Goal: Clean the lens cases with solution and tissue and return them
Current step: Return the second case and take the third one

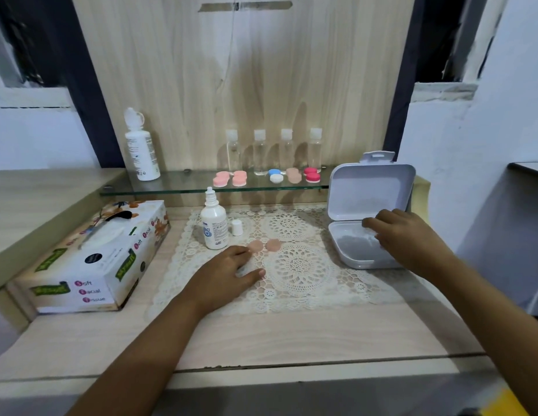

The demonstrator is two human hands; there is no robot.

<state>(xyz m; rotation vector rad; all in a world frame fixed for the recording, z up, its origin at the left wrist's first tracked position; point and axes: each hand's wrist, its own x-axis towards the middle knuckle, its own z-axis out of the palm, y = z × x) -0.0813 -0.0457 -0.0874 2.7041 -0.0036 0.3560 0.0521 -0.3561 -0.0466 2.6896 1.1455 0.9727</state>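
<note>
Head view puts the peach lens case (264,245) on the lace mat (297,265), just beside your left hand (228,273), fingers loosely spread. It is probably light, stiff and slick, so pinch it by the rim. Your right hand (403,235) curls inside the white box (352,261); whether it holds anything cannot be told.

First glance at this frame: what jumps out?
The open white box at the right edge of the lace mat, with the right hand reaching into its tray. Mid-mat, the left hand rests beside a peach lens case and an uncapped solution bottle. Behind, a glass shelf carries coloured lens cases and four clear bottles.
</note>
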